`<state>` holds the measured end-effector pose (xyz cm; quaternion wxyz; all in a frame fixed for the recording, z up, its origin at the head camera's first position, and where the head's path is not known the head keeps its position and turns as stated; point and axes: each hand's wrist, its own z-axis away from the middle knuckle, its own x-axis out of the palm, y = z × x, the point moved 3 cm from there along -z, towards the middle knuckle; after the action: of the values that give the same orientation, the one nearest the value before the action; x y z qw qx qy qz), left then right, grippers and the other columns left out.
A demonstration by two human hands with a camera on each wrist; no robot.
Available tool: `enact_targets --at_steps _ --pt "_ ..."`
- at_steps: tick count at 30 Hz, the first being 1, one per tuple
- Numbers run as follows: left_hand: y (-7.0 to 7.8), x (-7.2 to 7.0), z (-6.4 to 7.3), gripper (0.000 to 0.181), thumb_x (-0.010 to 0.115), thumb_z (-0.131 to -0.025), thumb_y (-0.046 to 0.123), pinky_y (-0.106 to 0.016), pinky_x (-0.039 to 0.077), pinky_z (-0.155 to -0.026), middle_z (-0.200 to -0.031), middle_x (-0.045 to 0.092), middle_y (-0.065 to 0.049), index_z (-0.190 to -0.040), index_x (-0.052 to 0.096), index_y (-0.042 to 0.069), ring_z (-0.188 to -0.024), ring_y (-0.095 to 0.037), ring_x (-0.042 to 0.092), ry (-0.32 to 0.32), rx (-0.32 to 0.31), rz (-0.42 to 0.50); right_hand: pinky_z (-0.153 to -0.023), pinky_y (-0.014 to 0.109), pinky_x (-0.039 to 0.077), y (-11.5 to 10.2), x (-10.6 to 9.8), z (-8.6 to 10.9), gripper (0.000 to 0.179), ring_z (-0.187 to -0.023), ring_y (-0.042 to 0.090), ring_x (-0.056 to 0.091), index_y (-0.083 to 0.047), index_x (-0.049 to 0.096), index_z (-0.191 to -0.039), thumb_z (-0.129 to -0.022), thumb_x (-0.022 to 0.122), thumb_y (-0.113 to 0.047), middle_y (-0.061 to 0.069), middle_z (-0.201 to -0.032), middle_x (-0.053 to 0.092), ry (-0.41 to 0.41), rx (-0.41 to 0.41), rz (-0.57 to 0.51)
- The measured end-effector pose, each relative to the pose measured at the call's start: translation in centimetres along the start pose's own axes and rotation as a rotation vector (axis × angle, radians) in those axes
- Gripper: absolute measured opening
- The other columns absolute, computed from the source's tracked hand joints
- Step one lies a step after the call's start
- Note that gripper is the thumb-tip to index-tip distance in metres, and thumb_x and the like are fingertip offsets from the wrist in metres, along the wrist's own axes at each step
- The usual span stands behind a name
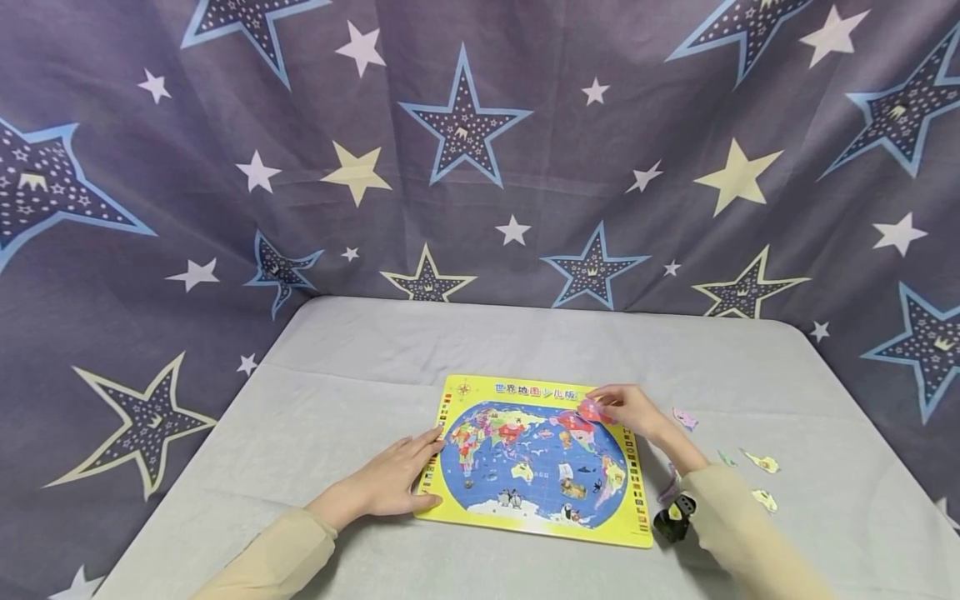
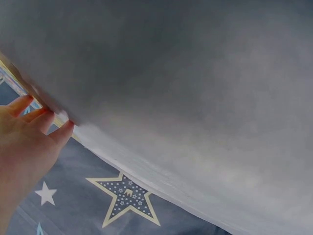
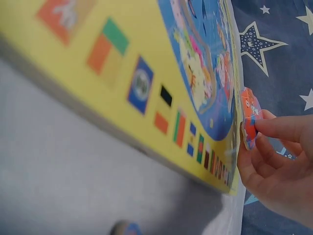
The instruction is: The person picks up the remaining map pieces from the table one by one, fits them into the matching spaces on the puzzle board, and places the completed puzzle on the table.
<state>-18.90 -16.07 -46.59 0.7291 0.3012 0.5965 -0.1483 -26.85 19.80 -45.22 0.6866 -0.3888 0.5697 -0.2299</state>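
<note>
"Beige right sleeve (image 1: 750,529), foremost. Next entry?"

"Puzzle piece (image 3: 251,117), one. Red face with blue and pink print, lobed outline, pale cut edge."

"Location?"

"Upper right of the yellow-bordered map board (image 1: 618,534). Contact with the printed map: cannot tell."

"Handling, as judged?"

"Light, thin, stiff; probably card or thin wood. Glossy face, possibly slippery. Narrow lobes may chip or bend; take by the broad middle or opposite edges, leaving the outline free."

"Fingers?"

"Right hand (image 1: 632,410): thumb on the face, fingers curled behind, pinching the piece. Left hand (image 1: 393,477): thumb set apart from the fingers, tips resting at the board's left edge."

"Related stock?"

"Loose pieces (image 1: 763,462), yellow-green and pink, irregular, lying on the grey cloth (image 1: 360,350) right of the board."
</note>
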Motion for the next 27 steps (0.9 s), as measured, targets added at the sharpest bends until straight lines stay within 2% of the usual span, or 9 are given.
enact_targets --at_steps 15,27 --pt "0.0 0.0 0.0 0.08 0.051 -0.078 0.054 -0.042 0.02 -0.105 -0.145 0.02 -0.009 -0.136 0.031 0.002 -0.132 -0.022 0.021 -0.007 -0.001 -0.001 -0.064 0.03 0.049 -1.0 1.0 -0.3 0.026 -0.076 0.02 0.056 0.007 0.06 -0.104 -0.08 0.052 0.005 0.016 -0.089 0.062 -0.044 -0.061 -0.039" --pt "0.0 0.0 -0.1 0.08 0.051 -0.078 0.054 -0.041 0.02 -0.106 -0.145 0.02 -0.01 -0.136 0.031 0.002 -0.132 -0.022 0.021 -0.004 0.0 -0.003 -0.069 0.028 0.047 -1.2 1.6 -0.4 0.024 -0.079 0.019 0.056 0.002 0.063 -0.104 -0.082 0.053 0.002 0.012 -0.089 0.062 -0.051 -0.029 0.004"
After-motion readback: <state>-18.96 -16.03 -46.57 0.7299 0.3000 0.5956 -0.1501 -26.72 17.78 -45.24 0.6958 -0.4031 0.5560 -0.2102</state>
